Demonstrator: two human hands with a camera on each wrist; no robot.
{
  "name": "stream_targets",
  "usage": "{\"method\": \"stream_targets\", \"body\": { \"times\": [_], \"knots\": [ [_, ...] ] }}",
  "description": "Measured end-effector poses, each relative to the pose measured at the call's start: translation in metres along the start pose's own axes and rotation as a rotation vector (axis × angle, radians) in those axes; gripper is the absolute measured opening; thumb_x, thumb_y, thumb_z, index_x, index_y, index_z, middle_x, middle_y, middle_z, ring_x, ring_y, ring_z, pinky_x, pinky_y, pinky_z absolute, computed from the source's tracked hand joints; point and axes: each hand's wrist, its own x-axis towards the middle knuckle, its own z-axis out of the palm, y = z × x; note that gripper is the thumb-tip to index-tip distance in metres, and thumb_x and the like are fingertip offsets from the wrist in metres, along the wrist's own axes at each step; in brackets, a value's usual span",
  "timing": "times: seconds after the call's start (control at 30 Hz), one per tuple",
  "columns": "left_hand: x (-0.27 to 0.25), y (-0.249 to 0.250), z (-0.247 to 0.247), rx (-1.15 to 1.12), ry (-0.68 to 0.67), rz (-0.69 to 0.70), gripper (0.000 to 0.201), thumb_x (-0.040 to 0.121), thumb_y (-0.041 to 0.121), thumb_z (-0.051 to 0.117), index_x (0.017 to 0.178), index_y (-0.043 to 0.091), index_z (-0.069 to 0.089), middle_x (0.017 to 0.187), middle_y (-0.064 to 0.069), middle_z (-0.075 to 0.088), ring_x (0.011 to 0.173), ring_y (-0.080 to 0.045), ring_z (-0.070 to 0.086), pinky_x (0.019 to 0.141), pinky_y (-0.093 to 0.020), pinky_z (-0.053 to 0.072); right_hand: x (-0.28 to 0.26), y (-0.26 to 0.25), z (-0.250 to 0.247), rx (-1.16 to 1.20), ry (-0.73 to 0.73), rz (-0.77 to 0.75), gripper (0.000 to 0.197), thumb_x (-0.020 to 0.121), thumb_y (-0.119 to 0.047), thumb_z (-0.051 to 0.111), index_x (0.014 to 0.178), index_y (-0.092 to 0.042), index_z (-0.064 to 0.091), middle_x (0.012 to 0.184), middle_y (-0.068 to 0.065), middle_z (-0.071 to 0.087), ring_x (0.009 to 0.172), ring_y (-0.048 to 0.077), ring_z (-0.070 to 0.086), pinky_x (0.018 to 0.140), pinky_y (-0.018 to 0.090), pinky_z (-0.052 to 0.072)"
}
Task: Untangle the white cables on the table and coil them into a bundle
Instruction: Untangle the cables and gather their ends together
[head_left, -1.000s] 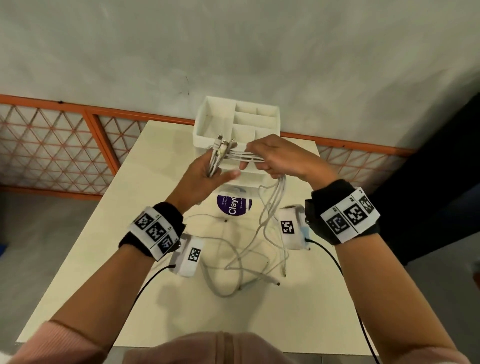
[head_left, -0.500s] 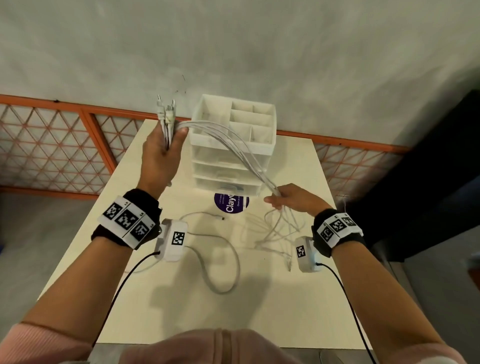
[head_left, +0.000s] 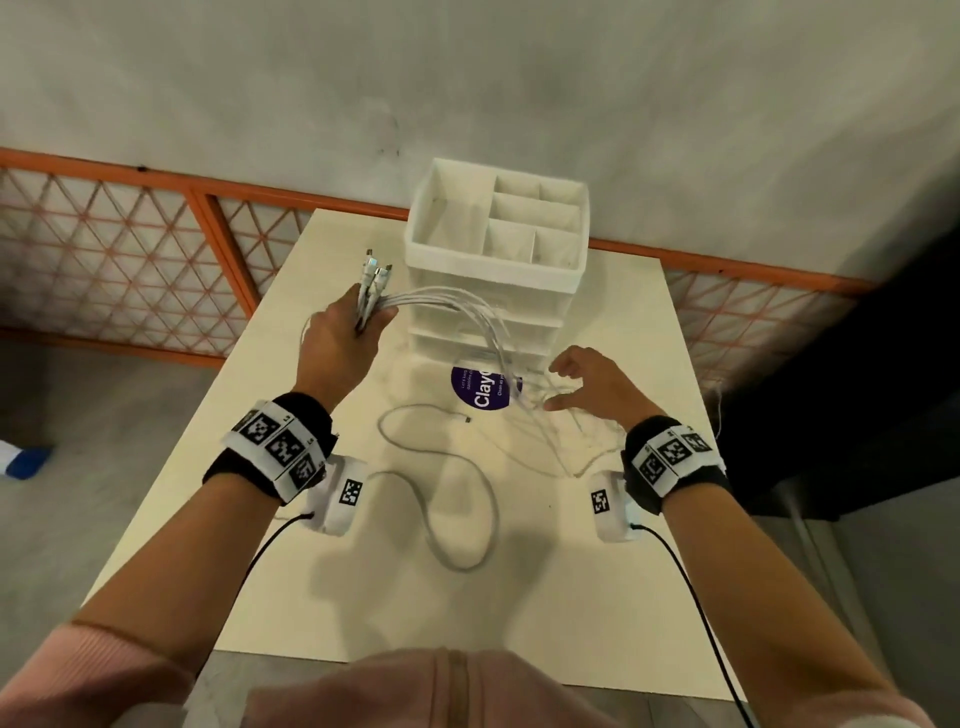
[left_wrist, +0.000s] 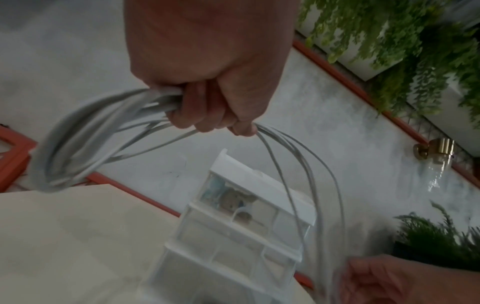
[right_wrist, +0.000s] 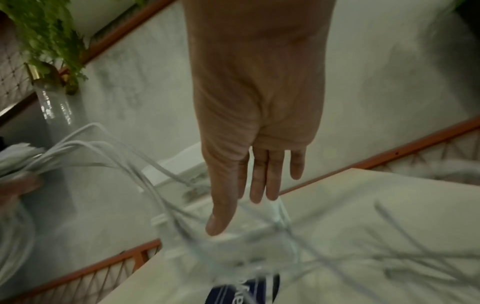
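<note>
My left hand grips a bunch of white cables above the table's far left, with their plug ends sticking up past the fist. From the fist the strands arc right in front of the organiser and drop to a loose tangle on the table. My right hand hovers over that tangle with straight, spread fingers, holding nothing. A single thicker white cable lies looped on the beige table in the middle.
A white drawer organiser with open top compartments stands at the table's far edge. A purple round sticker lies in front of it. An orange lattice railing and a grey wall run behind. Black leads hang from both wrist cameras.
My left hand came down slightly with the cable bunch still in its grip. My right hand let the strands go and opened its fingers above the tangle.
</note>
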Motion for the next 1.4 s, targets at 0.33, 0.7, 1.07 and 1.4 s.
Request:
{"method": "stream_targets", "body": {
  "times": [0.33, 0.7, 1.07, 1.4],
  "knots": [
    [0.009, -0.006, 0.023, 0.075, -0.052, -0.048, 0.045, 0.089, 0.045, 0.05, 0.093, 0.0, 0.055, 0.081, -0.026, 0.065, 0.073, -0.046, 0.059, 0.058, -0.039, 0.038, 0.024, -0.035, 0.088, -0.019, -0.446, -0.113, 0.032, 0.093, -0.022, 0.058, 0.12, -0.005, 0.062, 0.123, 0.013, 0.064, 0.106, 0.022, 0.064, 0.084, 0.025, 0.049],
    [0.014, -0.028, 0.026, -0.048, -0.166, -0.051, 0.027, 0.088, 0.028, 0.064, 0.094, 0.001, 0.06, 0.076, -0.019, 0.066, 0.07, -0.034, 0.059, 0.066, -0.035, 0.039, 0.054, -0.023, 0.161, -0.34, -0.339, -0.151, 0.029, 0.084, 0.002, 0.05, 0.113, -0.002, 0.051, 0.117, 0.02, 0.05, 0.112, 0.034, 0.048, 0.096, 0.041, 0.039],
    [0.004, -0.006, 0.016, -0.361, -0.418, -0.159, 0.025, 0.088, 0.042, 0.059, 0.098, 0.023, 0.046, 0.068, 0.002, 0.039, 0.056, -0.008, 0.036, 0.058, -0.025, 0.035, 0.032, -0.127, 0.021, 0.086, -0.603, -0.256, 0.017, 0.078, -0.005, 0.073, 0.095, -0.008, 0.072, 0.077, 0.003, 0.069, 0.065, 0.001, 0.063, 0.068, 0.014, 0.051],
    [-0.031, 0.041, 0.005, -0.656, -0.632, -0.123, 0.042, 0.099, 0.04, 0.032, 0.087, 0.004, 0.05, 0.058, 0.009, 0.037, 0.049, -0.004, 0.029, 0.049, -0.021, 0.024, -0.017, -0.144, -0.038, 0.489, -0.109, -0.275, 0.037, 0.074, -0.004, 0.077, 0.106, 0.0, 0.059, 0.078, 0.011, 0.066, 0.063, 0.008, 0.065, 0.065, 0.02, 0.052]
  ]
}}
